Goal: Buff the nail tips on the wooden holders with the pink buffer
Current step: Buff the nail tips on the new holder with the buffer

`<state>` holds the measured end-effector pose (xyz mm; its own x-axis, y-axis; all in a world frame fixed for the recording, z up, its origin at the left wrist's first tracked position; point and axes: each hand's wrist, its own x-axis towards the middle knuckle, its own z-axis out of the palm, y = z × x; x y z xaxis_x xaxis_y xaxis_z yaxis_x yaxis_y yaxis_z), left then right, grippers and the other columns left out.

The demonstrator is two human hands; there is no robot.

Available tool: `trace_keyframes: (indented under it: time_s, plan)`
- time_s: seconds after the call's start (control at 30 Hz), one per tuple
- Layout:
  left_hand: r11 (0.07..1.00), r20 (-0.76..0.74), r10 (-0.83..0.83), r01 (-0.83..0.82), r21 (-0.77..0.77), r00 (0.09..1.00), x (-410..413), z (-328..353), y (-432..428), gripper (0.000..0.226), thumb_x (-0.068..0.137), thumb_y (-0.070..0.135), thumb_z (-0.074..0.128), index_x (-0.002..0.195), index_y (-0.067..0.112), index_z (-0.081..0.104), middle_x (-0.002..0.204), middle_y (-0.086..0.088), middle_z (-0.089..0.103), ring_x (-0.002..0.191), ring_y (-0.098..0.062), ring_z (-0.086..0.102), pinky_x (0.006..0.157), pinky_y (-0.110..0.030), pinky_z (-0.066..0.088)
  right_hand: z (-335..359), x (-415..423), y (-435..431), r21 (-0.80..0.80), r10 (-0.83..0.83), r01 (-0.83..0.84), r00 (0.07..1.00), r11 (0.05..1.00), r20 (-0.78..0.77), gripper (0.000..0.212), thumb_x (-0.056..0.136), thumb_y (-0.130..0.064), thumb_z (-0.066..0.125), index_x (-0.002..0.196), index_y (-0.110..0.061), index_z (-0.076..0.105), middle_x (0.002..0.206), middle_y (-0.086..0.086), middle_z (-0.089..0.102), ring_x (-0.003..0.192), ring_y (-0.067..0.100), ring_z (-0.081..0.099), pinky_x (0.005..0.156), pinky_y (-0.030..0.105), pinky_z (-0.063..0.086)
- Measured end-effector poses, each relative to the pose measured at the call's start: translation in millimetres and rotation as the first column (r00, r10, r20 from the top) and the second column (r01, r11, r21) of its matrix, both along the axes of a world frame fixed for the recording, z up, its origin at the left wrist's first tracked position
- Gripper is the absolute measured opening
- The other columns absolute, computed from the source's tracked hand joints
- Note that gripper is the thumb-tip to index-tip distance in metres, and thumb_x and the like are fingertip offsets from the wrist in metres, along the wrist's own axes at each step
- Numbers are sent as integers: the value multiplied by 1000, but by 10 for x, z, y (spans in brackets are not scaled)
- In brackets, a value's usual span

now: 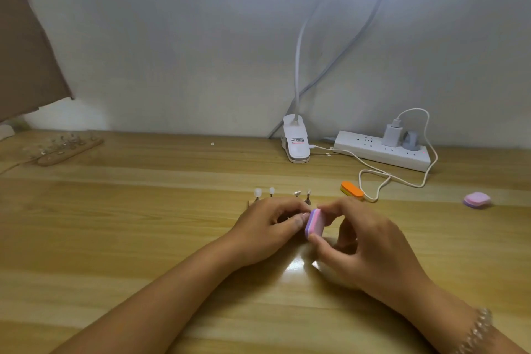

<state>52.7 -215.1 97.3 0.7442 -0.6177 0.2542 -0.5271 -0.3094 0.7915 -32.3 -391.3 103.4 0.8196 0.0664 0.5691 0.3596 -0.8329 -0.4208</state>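
Pinching the pink buffer [314, 223] by its two short ends, thumb at the near end and fingertips at the far end, the right hand [370, 247] holds it on edge over the middle of the table [115, 224]. Left hand [268, 227] is curled close against the buffer's face, thumb and forefinger nearly meeting; whatever they pinch is hidden, so I cannot tell. Just behind its knuckles stand the nail tips [271, 191] in a row on thin stems; only a sliver of the wooden holder [251, 203] shows. A second holder [70, 146] sits toward the far left corner. Judgement: the buffer looks like a light foam block, soft and grippy, best held by the ends so the faces stay free. The tips look thin, light and springy, so they probably need steadying at the stem and gentle strokes.
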Motion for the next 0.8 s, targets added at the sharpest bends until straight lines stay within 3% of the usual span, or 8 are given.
trace_keyframes:
  time_s: [0.1, 0.27, 0.4, 0.5, 0.67, 0.8]
  plan:
    - [999, -16, -10, 9, -40, 1000, -5, -6, -5, 17, 100, 17, 56, 102, 15, 73, 98, 1, 74, 97, -18, 68, 93, -48, 51, -6, 49, -79, 98, -83, 84, 996, 992, -13, 24, 75, -50, 67, 92, -34, 60, 89, -22, 65, 64, 8, 59, 61, 34, 51]
    - [998, -26, 3, -5, -56, 1000, 17, -22, -3, 14, 99, 9, 56, 101, 10, 70, 94, -1, 72, 90, -12, 65, 88, -44, 51, -5, -1, -10, -8, -10, 10, 1000, 1000, -5, 27, 76, -51, 62, 97, -34, 59, 88, -23, 60, 62, 7, 56, 56, 31, 50]
    - [995, -74, -27, 19, -103, 997, 0, -16, -14, 13, 98, 6, 59, 100, 14, 70, 98, 3, 74, 97, -10, 69, 89, -31, 52, -1, 48, -78, 72, -95, 95, 996, 993, -2, 24, 78, -47, 68, 96, -33, 60, 89, -21, 63, 62, 8, 57, 59, 37, 51]
    - [996, -64, -26, 20, -92, 998, 11, -24, -11, 15, 97, 1, 58, 101, 9, 70, 94, 3, 72, 93, -11, 68, 89, -35, 52, -1, 2, 4, -15, -10, 10, 1000, 1000, 18, 29, 79, -53, 61, 100, -33, 59, 90, -22, 61, 61, 5, 56, 55, 33, 50]
    - [995, -78, -18, 10, -97, 997, -2, -16, -20, 12, 96, 5, 61, 100, 11, 71, 97, 1, 75, 94, -10, 71, 92, -33, 53, 10, 55, -73, 107, -68, 67, 998, 992, -1, 28, 79, -54, 64, 97, -32, 60, 90, -20, 65, 62, 9, 59, 62, 40, 52]
    - [996, -61, 3, -8, -85, 998, 7, -29, -13, 13, 95, 3, 62, 100, 10, 71, 96, -2, 75, 93, -18, 71, 89, -42, 55, 10, 6, 12, -1, 7, -7, 1000, 1000, 26, 29, 80, -54, 61, 99, -33, 60, 91, -22, 62, 60, 6, 57, 54, 35, 51]
